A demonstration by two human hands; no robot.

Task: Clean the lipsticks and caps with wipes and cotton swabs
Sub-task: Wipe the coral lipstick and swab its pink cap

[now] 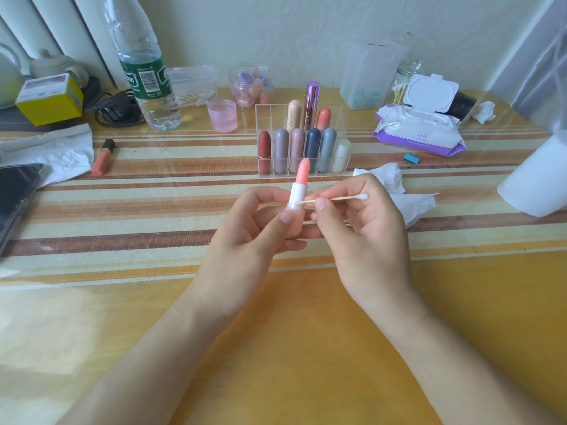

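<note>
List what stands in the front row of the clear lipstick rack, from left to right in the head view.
In the clear rack, front row: red lipstick → grey-mauve lipstick → dusty pink lipstick → navy lipstick → grey-blue lipstick → white lipstick.

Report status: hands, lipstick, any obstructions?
Left hand holds uncapped lipstick upright. Right hand pinches cotton swab, tip at collar. Nothing in the way.

Wipes pack right of organizer
</note>
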